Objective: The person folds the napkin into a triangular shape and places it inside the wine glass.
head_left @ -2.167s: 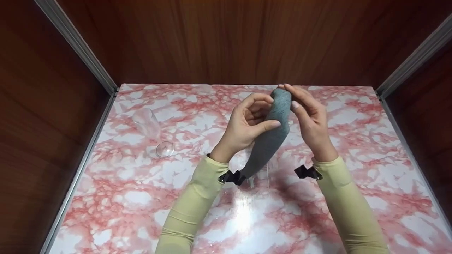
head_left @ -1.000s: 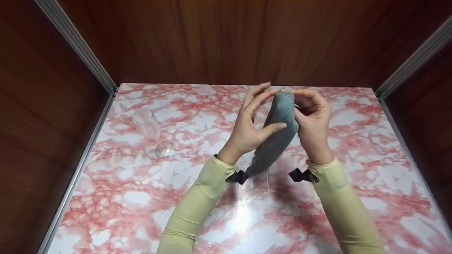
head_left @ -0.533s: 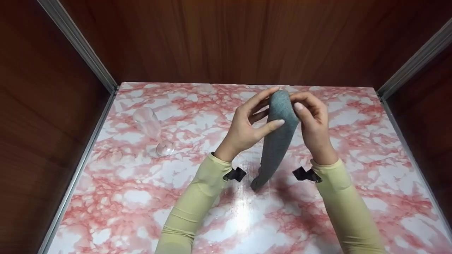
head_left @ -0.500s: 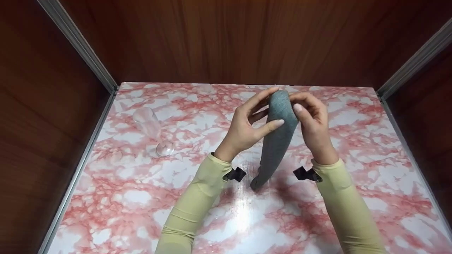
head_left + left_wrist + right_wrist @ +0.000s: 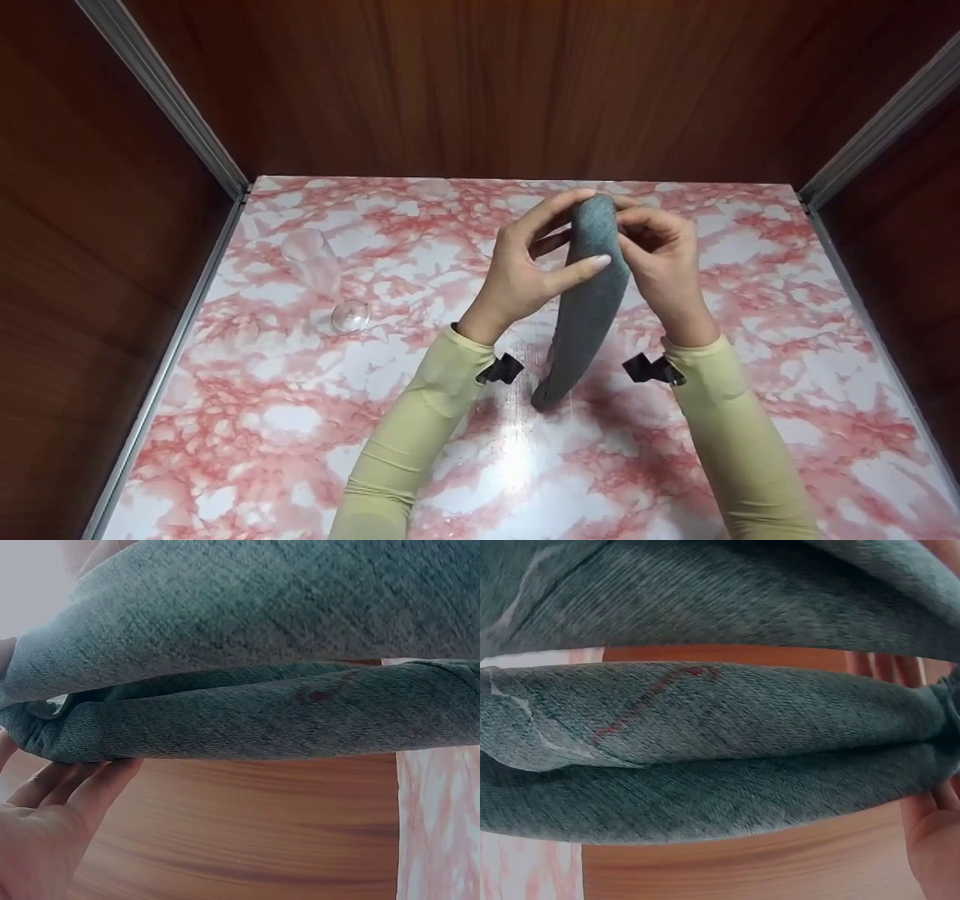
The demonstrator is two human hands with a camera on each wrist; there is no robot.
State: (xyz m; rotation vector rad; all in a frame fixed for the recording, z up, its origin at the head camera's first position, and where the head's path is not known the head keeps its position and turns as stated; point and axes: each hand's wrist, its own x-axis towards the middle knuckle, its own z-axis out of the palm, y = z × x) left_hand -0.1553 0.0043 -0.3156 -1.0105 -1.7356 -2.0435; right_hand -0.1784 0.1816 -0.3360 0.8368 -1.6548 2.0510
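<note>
A grey-green cloth (image 5: 589, 315) hangs in long folds between the two hands, over the middle of the table. My left hand (image 5: 520, 262) holds it near its top, thumb across the near face and fingers behind the far side. On the opposite edge, my right hand (image 5: 664, 251) pinches the cloth with thumb and bent fingers. Two thick layers of the cloth (image 5: 262, 720) lie apart with a gap between them in the left wrist view. A reddish streak marks the cloth (image 5: 705, 802) in the right wrist view. The folds hide part of the fingers.
A clear stemmed glass (image 5: 315, 266) stands on its foot at the left of the table. The red-and-white marbled tabletop (image 5: 285, 420) is bounded by dark wood panels (image 5: 480, 90) at the back and sides. Black wrist cameras sit on both cuffs.
The cloth's lower end has swung right and down, away from the left wrist. The right thumb and fingers have shifted along its edge, and the left fingers have stretched up and bent again.
</note>
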